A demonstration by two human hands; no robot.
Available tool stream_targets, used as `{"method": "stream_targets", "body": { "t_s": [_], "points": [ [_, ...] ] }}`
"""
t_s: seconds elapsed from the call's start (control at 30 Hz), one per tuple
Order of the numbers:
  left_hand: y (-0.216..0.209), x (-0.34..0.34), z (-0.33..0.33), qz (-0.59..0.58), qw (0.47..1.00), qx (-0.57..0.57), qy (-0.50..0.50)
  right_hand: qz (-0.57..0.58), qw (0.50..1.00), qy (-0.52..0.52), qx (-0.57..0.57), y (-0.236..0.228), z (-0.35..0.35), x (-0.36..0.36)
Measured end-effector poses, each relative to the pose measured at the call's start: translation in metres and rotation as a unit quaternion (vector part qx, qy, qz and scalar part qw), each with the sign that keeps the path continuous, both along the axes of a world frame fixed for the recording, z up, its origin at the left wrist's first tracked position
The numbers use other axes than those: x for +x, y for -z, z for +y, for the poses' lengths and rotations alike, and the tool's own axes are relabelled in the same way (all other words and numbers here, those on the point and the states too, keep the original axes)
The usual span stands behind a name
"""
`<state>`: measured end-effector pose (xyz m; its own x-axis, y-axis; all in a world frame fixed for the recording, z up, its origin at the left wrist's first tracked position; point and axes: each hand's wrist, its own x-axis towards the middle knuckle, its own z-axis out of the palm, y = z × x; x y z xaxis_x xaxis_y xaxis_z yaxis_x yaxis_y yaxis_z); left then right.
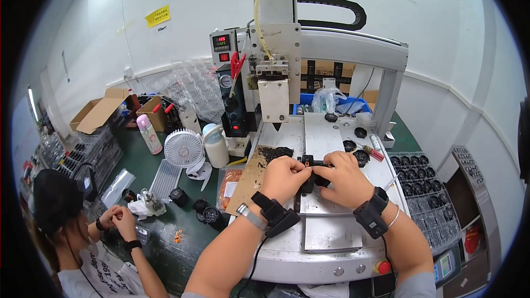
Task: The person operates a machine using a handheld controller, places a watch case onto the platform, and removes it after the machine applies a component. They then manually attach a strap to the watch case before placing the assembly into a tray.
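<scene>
My left hand (285, 179) and my right hand (348, 180) meet over the white machine bed (333, 232). Between them is a small black part (316, 161) with an orange spot, set at a black block on the bed. The left thumb and forefinger pinch together at the part's left side. From the right, my bent fingers close on the same part. The fingertips hide much of it, so its exact kind does not show. Above and behind my hands hangs the machine's dispensing head (274, 99), its dark tip (277, 127) pointing down, apart from my fingers.
Black-smeared cardboard (248, 179) lies left of my hands. Round black parts (361, 157) sit on the bed's right side. Trays of black parts (419, 182) stand at right. A white fan (184, 149) and bottle (216, 146) stand left. A co-worker (72, 226) sits at lower left.
</scene>
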<state>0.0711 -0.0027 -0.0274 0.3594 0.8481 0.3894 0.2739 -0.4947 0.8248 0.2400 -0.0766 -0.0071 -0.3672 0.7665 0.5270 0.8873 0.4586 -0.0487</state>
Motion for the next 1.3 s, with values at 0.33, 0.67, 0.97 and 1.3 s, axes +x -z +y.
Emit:
{"method": "stream_targets", "body": {
  "t_s": [0.33, 0.67, 0.97, 1.3],
  "points": [
    [-0.038, -0.019, -0.046, -0.123, 0.957, 0.252, -0.078, 0.135, 0.988, 0.029, -0.076, -0.025, 0.001, -0.002],
    [-0.047, -0.034, -0.077, -0.132, 0.946, 0.289, -0.063, 0.085, 0.995, 0.033, -0.049, -0.012, 0.032, -0.031],
    [-0.05, -0.041, -0.077, -0.154, 0.942, 0.297, -0.027, 0.027, 0.991, 0.103, -0.081, -0.02, 0.039, -0.035],
    [-0.052, -0.045, -0.08, -0.164, 0.95, 0.265, -0.022, -0.035, 0.947, 0.204, -0.246, -0.06, 0.053, -0.06]
  ]
}}
